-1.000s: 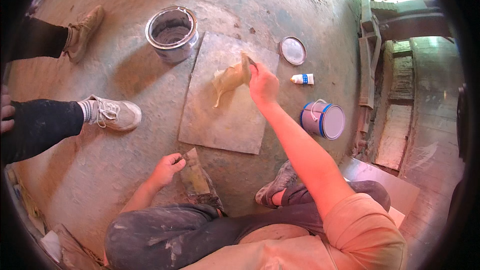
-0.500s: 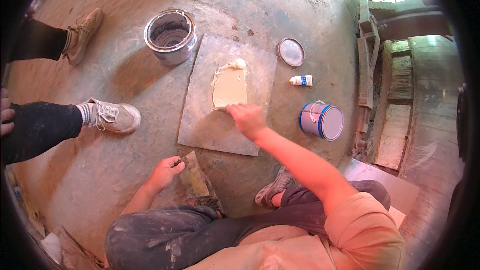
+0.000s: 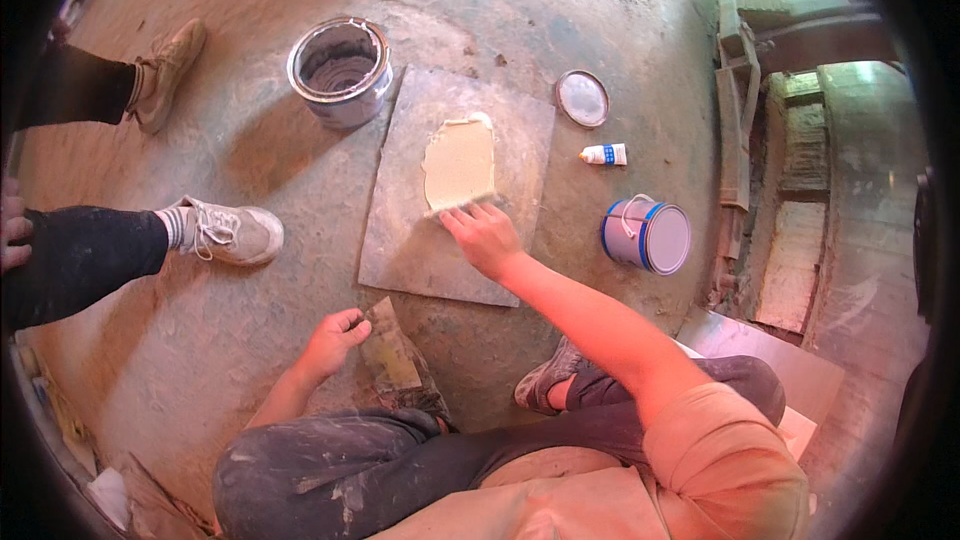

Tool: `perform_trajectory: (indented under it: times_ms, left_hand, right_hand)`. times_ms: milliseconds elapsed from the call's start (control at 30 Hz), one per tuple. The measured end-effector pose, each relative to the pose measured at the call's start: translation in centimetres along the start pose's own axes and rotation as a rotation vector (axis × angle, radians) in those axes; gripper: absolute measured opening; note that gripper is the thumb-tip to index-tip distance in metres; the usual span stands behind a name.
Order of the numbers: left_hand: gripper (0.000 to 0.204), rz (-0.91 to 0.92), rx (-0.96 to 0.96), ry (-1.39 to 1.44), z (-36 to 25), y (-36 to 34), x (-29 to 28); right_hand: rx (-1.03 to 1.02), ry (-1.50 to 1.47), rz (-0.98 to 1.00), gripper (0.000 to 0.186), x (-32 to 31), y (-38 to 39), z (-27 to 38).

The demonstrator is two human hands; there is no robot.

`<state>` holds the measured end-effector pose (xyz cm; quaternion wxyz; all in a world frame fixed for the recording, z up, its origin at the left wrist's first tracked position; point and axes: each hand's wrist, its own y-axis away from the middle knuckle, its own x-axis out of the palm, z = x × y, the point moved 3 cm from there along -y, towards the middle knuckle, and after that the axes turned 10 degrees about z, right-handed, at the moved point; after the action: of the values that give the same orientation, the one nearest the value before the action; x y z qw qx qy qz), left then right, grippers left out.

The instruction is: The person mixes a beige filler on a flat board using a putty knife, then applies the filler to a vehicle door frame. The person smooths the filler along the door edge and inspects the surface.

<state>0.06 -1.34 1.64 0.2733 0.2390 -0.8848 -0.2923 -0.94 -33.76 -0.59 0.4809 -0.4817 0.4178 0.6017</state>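
My right hand [image 3: 480,236] is closed on a scraper [image 3: 457,204], whose blade lies along the lower edge of a smooth cream patch of paste [image 3: 459,156] on a square grey board [image 3: 408,270]. My left hand [image 3: 330,342] grips a stained flat scraper [image 3: 390,345] below the board. An open metal can [image 3: 345,100] with grey residue stands beyond the board's upper left corner. To the right are a round lid [image 3: 582,98], a small white and blue tube [image 3: 603,155] and a blue-rimmed pail with a handle [image 3: 645,235], lying on its side or standing; I cannot tell which.
Another person's legs and light shoes [image 3: 225,230] are at the left, with part of that person's hand [image 3: 14,235] at the edge. A beam structure [image 3: 733,120] and a recessed strip run along the right. A pale sheet [image 3: 813,385] lies beside my right knee.
My right hand has moved down and left across the board with its scraper. The lumpy paste is now spread into a flatter, smoother patch. My left hand stays in place.
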Motion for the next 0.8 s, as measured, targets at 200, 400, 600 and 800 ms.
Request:
perform_trajectory:
  times_ms: [200, 400, 600, 800]
  left_hand:
    - [0.024, 0.044, -0.025, 0.013, -0.1, 0.1, 0.1]
    - [0.022, 0.040, -0.017, -0.023, -0.8, 0.0, 0.3]
    - [0.022, 0.028, -0.043, -0.009, 0.1, -0.1, -0.1]
    - [0.022, 0.041, -0.049, -0.011, -0.9, -0.2, 0.6]
  right_hand:
    - [0.120, 0.036, 0.065, 0.020, -6.2, -6.7, -4.6]
    - [0.125, 0.160, -0.019, 0.043, 1.1, -6.2, -4.6]
    - [0.066, -0.001, 0.159, 0.029, -3.3, -0.2, 1.1]
    - [0.165, 0.124, 0.015, 0.019, -4.1, -7.7, -5.8]
